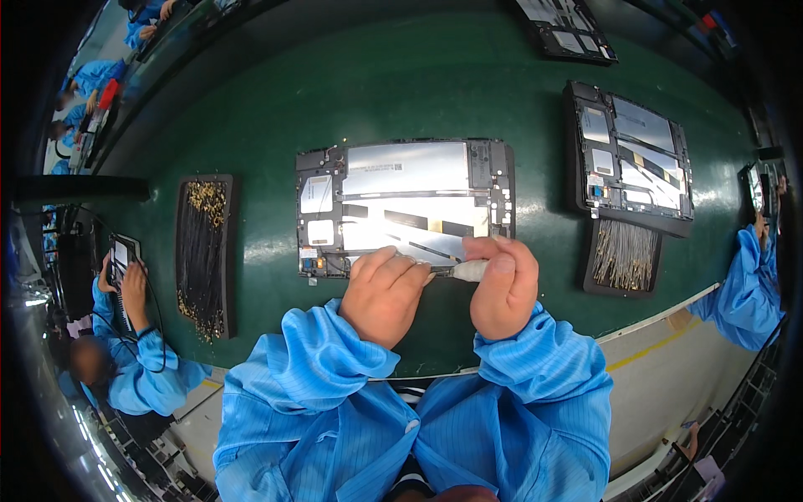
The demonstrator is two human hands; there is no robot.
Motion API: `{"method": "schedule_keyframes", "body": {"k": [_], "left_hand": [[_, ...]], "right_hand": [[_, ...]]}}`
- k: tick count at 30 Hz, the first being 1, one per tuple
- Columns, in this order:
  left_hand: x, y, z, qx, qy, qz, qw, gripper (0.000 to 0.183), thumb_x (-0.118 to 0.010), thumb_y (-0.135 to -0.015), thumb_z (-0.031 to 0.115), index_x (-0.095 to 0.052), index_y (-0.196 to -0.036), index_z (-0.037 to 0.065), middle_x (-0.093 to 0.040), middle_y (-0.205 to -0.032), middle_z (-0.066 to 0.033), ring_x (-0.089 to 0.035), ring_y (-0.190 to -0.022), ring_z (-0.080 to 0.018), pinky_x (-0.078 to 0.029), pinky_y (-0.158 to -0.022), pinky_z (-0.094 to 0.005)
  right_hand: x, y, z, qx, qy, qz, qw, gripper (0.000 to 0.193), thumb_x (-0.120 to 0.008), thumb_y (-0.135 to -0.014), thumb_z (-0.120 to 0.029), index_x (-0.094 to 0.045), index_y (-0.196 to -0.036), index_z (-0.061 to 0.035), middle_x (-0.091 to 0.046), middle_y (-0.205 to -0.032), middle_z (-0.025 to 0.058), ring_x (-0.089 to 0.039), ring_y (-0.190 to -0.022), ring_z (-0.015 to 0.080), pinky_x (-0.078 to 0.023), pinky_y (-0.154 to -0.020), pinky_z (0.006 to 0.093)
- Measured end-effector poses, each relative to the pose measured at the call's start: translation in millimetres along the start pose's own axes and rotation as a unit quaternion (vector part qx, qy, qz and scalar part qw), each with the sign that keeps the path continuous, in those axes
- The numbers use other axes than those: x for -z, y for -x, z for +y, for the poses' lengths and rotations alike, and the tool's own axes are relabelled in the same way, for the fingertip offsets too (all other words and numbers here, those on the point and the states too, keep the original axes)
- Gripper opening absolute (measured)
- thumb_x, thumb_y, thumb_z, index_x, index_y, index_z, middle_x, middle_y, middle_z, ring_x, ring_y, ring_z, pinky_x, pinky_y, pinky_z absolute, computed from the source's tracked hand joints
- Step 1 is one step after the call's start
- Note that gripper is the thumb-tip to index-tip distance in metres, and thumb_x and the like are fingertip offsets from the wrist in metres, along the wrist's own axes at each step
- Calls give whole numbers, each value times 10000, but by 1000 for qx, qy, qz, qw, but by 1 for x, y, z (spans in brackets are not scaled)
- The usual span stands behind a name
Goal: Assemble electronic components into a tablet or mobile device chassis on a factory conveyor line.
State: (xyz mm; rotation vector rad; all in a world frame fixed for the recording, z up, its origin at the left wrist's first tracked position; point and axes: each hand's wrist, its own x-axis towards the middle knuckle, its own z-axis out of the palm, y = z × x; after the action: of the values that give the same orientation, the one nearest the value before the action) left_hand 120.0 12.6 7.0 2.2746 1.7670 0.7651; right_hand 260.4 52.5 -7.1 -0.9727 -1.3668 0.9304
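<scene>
In front of me on the green bench lies an opened tablet-like device (406, 171), with silver battery packs and a black frame. My left hand (383, 297) rests at its near edge, fingers curled and pressed together; what they pinch, if anything, is hidden. My right hand (505, 289) grips a slim tool with a white-wrapped handle (471, 270). The tool's dark tip points left along the device's near edge, close to my left fingertips. Which kind of tool it is cannot be told.
A dark tray (230, 276) of thin black cables stands to the left. At the right, more opened devices (642, 125) sit stacked partly over a tray of grey cables (625, 255). Another device (569, 33) lies at the far edge. Co-workers in blue (146, 376) sit on both sides.
</scene>
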Motion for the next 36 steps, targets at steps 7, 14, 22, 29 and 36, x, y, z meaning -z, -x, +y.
{"method": "schedule_keyframes", "body": {"k": [7, 14, 22, 29, 36], "left_hand": [[5, -5, -1, -14, -16, -23, 1000, 206, -575, -615, 69, -570, -822, 78, -551, -833, -65, -485, -849, -262, -368, -733, -364], [25, -32, -32, -142, -86, -60, 984, 142, -545, -574, 65, -550, -714, 83, -534, -740, -59, -490, -757, -259, -375, -688, -358], [44, -46, -152, 192, -88, 93, 973, 480, -551, -732, 248, -407, -1108, -15, -480, -1007, -214, -451, -929, -358, -342, -835, -381], [46, -73, -140, 338, 127, -64, 930, 627, -604, -695, 306, -358, -1136, -65, -482, -1030, -210, -492, -924, -256, -383, -801, -315], [87, -55, -161, 364, 579, 33, 729, 139, -518, -775, 132, -526, -842, 11, -565, -767, -52, -530, -670, -127, -435, -635, -258]], "right_hand": [[-6, -24, -26, 127, 243, -176, 946, 112, -564, -680, -150, -545, -736, -55, -562, -697, 65, -525, -594, 245, -435, -565, 322], [-5, -25, -17, 27, 118, -158, 980, 190, -508, -751, -177, -516, -844, -12, -547, -658, 123, -530, -586, 254, -418, -527, 331], [44, -4, -38, -316, -43, -37, 947, 349, -419, -830, -277, -420, -1056, -12, -560, -702, 83, -496, -552, 89, -422, -503, 239], [30, -13, -31, -427, 35, -94, 899, 396, -440, -818, -274, -396, -1102, -3, -538, -709, 98, -483, -511, 111, -412, -471, 231], [9, -49, -6, -407, -33, -18, 913, 410, -444, -808, -312, -423, -1070, 3, -508, -689, 76, -476, -494, 112, -405, -457, 234]]}}
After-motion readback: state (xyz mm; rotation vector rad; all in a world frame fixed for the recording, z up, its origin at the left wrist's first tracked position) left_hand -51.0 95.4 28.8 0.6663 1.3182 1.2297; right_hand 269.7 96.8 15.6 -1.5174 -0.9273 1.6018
